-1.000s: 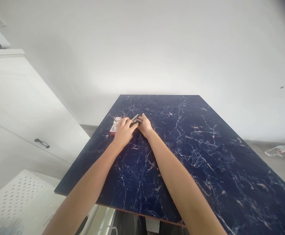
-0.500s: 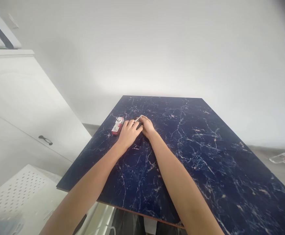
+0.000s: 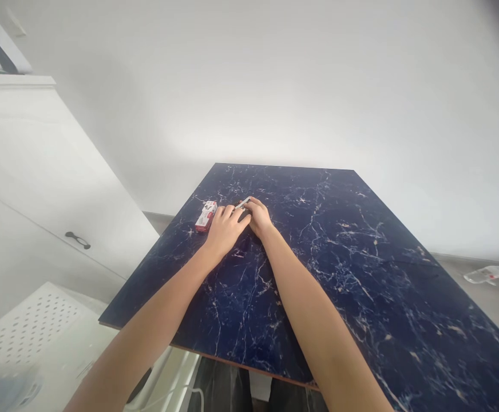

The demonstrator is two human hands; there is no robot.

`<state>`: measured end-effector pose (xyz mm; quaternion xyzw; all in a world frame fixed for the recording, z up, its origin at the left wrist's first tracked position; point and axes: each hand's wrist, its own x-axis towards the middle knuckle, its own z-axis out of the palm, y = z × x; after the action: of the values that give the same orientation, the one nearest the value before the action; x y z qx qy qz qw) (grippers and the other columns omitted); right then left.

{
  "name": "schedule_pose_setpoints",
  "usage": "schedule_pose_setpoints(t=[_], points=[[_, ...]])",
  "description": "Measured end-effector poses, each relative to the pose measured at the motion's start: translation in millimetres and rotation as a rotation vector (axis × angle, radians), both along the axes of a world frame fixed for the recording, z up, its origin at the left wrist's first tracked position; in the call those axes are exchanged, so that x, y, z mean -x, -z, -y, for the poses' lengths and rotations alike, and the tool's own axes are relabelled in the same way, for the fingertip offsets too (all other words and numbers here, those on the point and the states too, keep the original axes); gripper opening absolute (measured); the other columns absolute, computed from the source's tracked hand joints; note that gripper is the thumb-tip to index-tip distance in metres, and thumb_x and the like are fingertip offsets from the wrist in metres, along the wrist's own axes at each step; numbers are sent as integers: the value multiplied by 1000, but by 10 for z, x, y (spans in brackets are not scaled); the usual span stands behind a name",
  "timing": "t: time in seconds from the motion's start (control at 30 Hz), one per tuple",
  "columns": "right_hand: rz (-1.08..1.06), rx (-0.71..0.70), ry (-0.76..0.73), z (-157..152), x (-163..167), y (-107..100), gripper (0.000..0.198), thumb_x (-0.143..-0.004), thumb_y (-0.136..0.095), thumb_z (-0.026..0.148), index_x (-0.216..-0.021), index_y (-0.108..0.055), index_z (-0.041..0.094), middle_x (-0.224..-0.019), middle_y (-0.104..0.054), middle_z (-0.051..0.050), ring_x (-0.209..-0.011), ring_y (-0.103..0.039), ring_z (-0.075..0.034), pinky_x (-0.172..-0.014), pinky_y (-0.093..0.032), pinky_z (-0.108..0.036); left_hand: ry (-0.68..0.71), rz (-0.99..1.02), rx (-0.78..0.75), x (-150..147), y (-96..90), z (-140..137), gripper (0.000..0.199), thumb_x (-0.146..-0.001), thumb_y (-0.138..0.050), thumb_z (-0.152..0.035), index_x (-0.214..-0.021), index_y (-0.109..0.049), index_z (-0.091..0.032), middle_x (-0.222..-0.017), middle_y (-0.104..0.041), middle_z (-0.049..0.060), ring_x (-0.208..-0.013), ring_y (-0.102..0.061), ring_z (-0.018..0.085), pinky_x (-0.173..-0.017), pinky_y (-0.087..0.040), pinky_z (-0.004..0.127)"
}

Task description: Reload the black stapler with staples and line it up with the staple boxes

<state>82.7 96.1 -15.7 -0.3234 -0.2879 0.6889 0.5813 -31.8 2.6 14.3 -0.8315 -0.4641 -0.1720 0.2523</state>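
My left hand [image 3: 227, 230] lies over a small dark object on the table, its fingers bent across the top. My right hand [image 3: 260, 217] closes round the far right side of the same object, thumb and fingers near its end. A narrow pale, metallic-looking strip [image 3: 243, 202] sticks out between the fingertips of both hands, slanting up to the right. The hands cover most of the object, so its kind does not show. Just left of my left hand lies a small red and white box [image 3: 206, 216] with dark print.
The table [image 3: 344, 269] has a dark blue marbled top and stands near a white wall [image 3: 275, 86]. To the left is a white cabinet [image 3: 30, 171] with a dark handle [image 3: 78, 240]. A clear plastic item [image 3: 490, 274] lies on the floor at right.
The view has tilted slightly. Both hands stay at the same spot on the object, and a little more of the pale strip shows between the fingers.
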Motion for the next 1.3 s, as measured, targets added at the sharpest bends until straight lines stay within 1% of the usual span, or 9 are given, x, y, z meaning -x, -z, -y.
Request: schedule_pose_setpoints(t=[0.23,0.37,0.53,0.7,0.87,1.03,1.13,1.2,1.3], points=[[31,-42,-10,27,-77,-36,25,-78,-62,21,-103,-61,20,-91,-74,-5,-89,-70,-18,-75,-56,-27,9,61,15,-44,-66,62,40,-97,-47,-9,-125,-69,-28,-121,-68,13,-114,-55,32,-93,-42,52],[46,-62,-34,32,-92,-35,26,-79,-67,27,-104,-62,20,-96,-75,-6,-90,-70,-19,-76,-56,-28,-2,72,12,-14,-82,66,42,-96,-47,-9,-126,-69,-29,-121,-68,12,-114,-55,32,-94,-42,53],[53,-64,-56,-13,-88,6,26,-80,-65,24,-106,-61,20,-93,-74,-4,-88,-69,-17,-77,-55,-27,-20,55,14,-3,-100,82,41,-97,-45,-9,-124,-69,-29,-120,-68,12,-113,-54,32,-93,-42,53],[75,-50,-50,-41,-91,26,21,-82,-65,28,-102,-63,20,-86,-71,-1,-81,-68,-16,-75,-55,-27,2,39,37,-7,-116,88,39,-98,-45,-8,-121,-70,-27,-118,-68,11,-112,-54,32,-94,-41,52],[34,-37,-67,-73,-104,55,24,-79,-61,17,-103,-63,19,-86,-72,-1,-76,-67,-14,-74,-55,-26,7,31,62,-4,-132,95,38,-98,-45,-9,-119,-71,-27,-118,-68,12,-112,-53,32,-94,-41,53],[20,-30,-83,-123,-96,68,21,-82,-61,22,-102,-64,17,-84,-71,-2,-76,-67,-16,-70,-55,-25,-32,32,53,33,-128,69,40,-95,-48,-7,-122,-70,-27,-118,-67,10,-112,-52,33,-95,-41,53],[92,-19,-26,-133,-68,69,18,-84,-61,26,-98,-68,18,-81,-67,-1,-68,-62,-13,-60,-50,-23,-67,139,57,73,-78,34,46,-91,-51,-4,-126,-68,-29,-119,-68,9,-112,-53,33,-96,-42,53],[171,-64,-11,-127,-42,83,17,-87,-60,31,-94,-69,18,-75,-64,0,-60,-55,-12,-53,-45,-23,-98,244,74,98,-28,7,50,-87,-54,-3,-128,-67,-29,-120,-68,7,-116,-53,33,-99,-43,52],[336,-173,-78,-104,-6,113,34,-92,-58,50,-81,-66,19,-56,-47,3,-48,-41,-11,-46,-36,-24,-144,395,92,127,50,-29,55,-84,-58,-3,-133,-63,-28,-121,-68,6,-120,-53,32,-105,-42,49]])
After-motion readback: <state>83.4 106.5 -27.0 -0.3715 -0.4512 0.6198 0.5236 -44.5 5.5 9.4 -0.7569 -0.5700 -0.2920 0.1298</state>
